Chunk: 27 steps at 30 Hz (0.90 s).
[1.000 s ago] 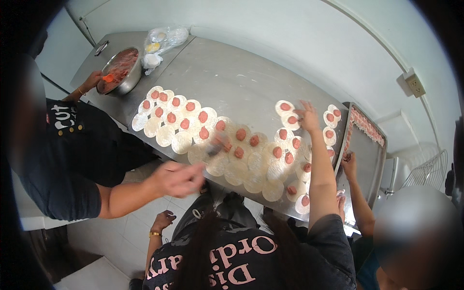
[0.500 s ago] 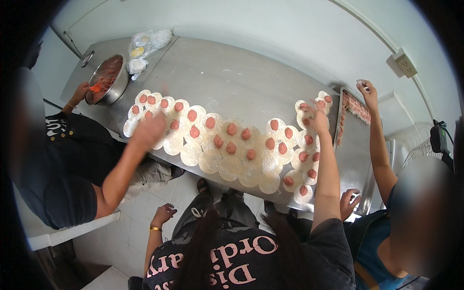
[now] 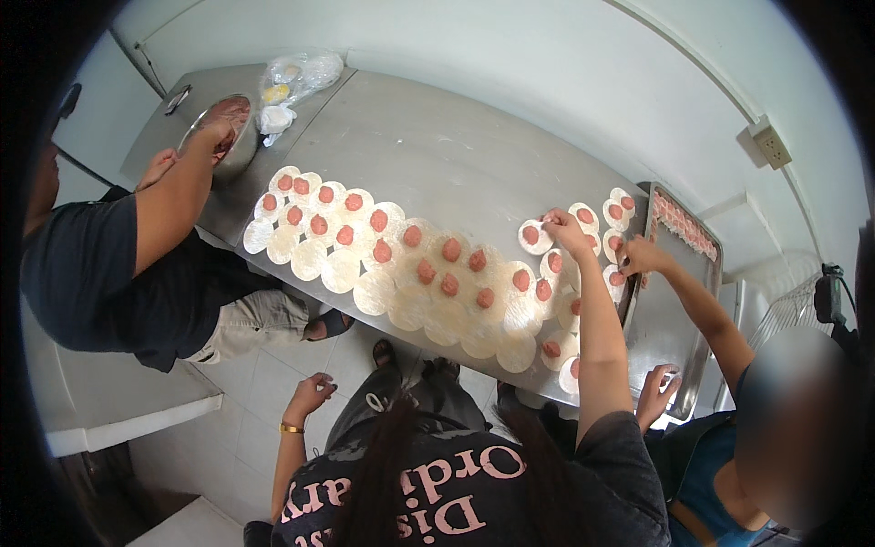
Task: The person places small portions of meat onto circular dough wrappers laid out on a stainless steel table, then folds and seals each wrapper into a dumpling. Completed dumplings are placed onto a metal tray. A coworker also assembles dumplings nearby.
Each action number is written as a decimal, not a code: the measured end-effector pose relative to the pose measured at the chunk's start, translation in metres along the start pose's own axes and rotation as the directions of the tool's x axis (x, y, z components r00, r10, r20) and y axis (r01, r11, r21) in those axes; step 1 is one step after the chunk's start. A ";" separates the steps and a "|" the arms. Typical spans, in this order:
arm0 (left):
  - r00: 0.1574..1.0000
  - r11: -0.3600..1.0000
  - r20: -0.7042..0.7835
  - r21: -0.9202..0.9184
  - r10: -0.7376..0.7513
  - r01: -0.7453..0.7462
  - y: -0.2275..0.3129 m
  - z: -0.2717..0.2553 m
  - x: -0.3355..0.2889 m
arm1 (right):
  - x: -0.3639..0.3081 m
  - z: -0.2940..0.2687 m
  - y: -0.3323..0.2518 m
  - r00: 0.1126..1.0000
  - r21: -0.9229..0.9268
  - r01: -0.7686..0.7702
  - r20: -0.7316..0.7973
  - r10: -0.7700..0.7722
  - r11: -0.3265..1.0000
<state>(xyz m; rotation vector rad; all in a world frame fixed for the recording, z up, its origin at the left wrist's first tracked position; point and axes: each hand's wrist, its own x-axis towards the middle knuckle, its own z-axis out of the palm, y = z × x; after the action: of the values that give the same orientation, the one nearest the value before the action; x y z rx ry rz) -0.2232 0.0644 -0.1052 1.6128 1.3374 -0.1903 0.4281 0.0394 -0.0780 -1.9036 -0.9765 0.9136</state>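
Note:
My right hand reaches over the steel table, its thumb and fingers pinched at the edge of a round dumpling wrapper. A lump of pink minced filling sits on that wrapper. More pale wrappers lie overlapped in rows along the near side, many topped with filling and some bare. Low by my left hip hangs my left hand, wearing a gold band at the wrist, fingers loosely bent and apart, holding nothing. My right forearm hides some of the wrappers on the right.
At left, a co-worker's hand dips into a steel bowl of mince. On the right, another co-worker's hand touches the end wrappers, beside a metal tray holding rows of filled pieces. Plastic bags lie at the back left.
My right hand has moved left to a wrapper's edge. The left co-worker's hand went from the wrappers into the bowl; the right co-worker's raised hand came down to the end wrappers.

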 end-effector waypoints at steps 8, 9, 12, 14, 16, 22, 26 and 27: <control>0.909 0.834 0.017 -0.405 0.416 -0.374 0.145 -0.022 0.028 | -0.025 0.037 -0.052 0.999 0.853 -0.008 -0.015 0.038 0.522; 0.892 0.824 0.014 -0.391 0.451 -0.410 0.172 -0.017 0.035 | -0.033 0.044 -0.062 1.000 0.868 -0.013 0.012 0.004 0.496; 0.809 0.662 -0.030 -0.557 0.587 -0.502 0.250 0.008 0.051 | -0.070 0.072 -0.086 0.992 0.888 -0.091 0.119 -0.033 0.452; 0.779 0.545 0.005 -0.718 0.627 -0.434 0.285 0.024 0.053 | -0.102 0.091 -0.095 0.981 0.881 -0.141 0.185 -0.054 0.451; 0.816 0.581 0.107 -0.754 0.569 -0.306 0.303 0.038 0.052 | -0.134 0.107 -0.097 0.965 0.868 -0.161 0.238 -0.110 0.470; 0.807 0.735 0.210 -0.581 0.551 -0.351 0.290 0.084 0.052 | -0.217 0.128 -0.078 0.963 0.683 -0.155 -0.056 0.263 0.714; 0.761 0.769 0.210 -0.380 0.614 -0.515 0.282 0.117 0.055 | -0.262 0.143 -0.055 0.873 0.721 -0.191 -0.186 0.451 0.666; 0.721 0.742 0.198 -0.294 0.664 -0.602 0.281 0.124 0.054 | -0.271 0.146 -0.048 0.843 0.747 -0.206 -0.193 0.502 0.632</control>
<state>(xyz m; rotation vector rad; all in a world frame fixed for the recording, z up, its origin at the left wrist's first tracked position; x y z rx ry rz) 0.0808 0.0359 -0.0411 1.6907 0.4934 0.1327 0.1703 -0.1298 -0.0342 -1.5075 0.0574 0.9058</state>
